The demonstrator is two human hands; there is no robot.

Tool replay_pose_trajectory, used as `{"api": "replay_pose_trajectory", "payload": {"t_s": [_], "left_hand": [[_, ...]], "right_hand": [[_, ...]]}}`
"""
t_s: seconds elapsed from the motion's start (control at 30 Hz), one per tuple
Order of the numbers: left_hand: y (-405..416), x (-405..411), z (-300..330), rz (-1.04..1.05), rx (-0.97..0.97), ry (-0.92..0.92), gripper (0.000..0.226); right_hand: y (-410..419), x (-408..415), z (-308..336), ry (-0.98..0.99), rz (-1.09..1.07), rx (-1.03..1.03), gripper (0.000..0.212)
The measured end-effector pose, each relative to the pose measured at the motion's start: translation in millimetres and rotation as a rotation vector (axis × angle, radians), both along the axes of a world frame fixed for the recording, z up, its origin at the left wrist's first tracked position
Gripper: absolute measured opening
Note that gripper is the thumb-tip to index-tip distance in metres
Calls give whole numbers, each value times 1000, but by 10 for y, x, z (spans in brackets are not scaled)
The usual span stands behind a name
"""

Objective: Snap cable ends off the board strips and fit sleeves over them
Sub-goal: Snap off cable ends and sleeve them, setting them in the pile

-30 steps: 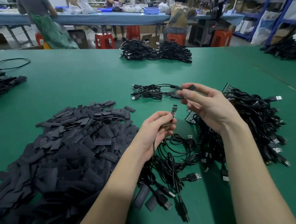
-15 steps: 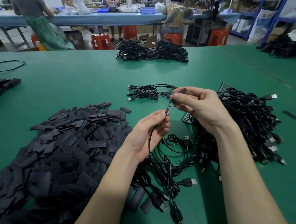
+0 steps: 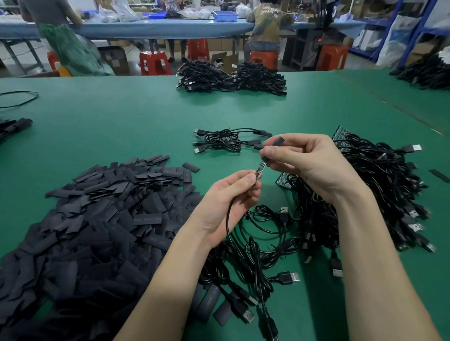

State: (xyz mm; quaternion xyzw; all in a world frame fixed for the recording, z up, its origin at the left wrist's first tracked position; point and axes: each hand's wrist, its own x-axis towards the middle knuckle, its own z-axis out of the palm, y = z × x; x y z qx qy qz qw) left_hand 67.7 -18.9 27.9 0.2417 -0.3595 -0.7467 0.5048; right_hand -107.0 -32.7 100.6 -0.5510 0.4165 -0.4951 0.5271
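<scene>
The left hand [image 3: 231,204] pinches the thin black cable's small green board end [image 3: 260,169] upright, steadying it so the right hand [image 3: 312,165], gripping a flat black sleeve [image 3: 278,142], can slide it over; finished cables [image 3: 225,141] lie beyond.

Cable end [image 3: 259,168]: small narrow board piece, tilted, black cable [image 3: 230,217] trailing down from it toward tangle.
Sleeve [image 3: 278,141]: flat black, short, just above cable end, upper tip free.
Sleeve pile [image 3: 91,229]: large heap of flat black pieces, left of cable end.
Board strips [image 3: 340,135]: dark green, partly buried under black cable heap [image 3: 371,188], right of cable end.
Small cable bundle [image 3: 225,141]: black, coiled, beyond cable end.
</scene>
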Motion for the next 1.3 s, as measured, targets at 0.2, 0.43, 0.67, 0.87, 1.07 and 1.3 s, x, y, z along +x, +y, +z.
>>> {"api": "replay_pose_trajectory", "payload": {"t_s": [0.2,0.43,0.67,0.87,1.07,1.3], "left_hand": [[3,-17,-1,-19,-18,-48,14],[30,-10,-26,-87,-68,-110,15],[36,-8,-20,-102,-86,-90,16],[30,-14,-25,-84,-83,-73,16],[19,-5,-27,-73,-67,-39,10],[-6,-44,-41,2,-22,-47,17]], "right_hand": [[40,-111,66,92,96,75,27],[72,-226,62,90,207,183,28],[71,-205,56,38,228,227,23],[84,-200,105,85,220,183,27],[78,-194,149,188,210,84,29],[30,-61,11,138,116,116,20]]}}
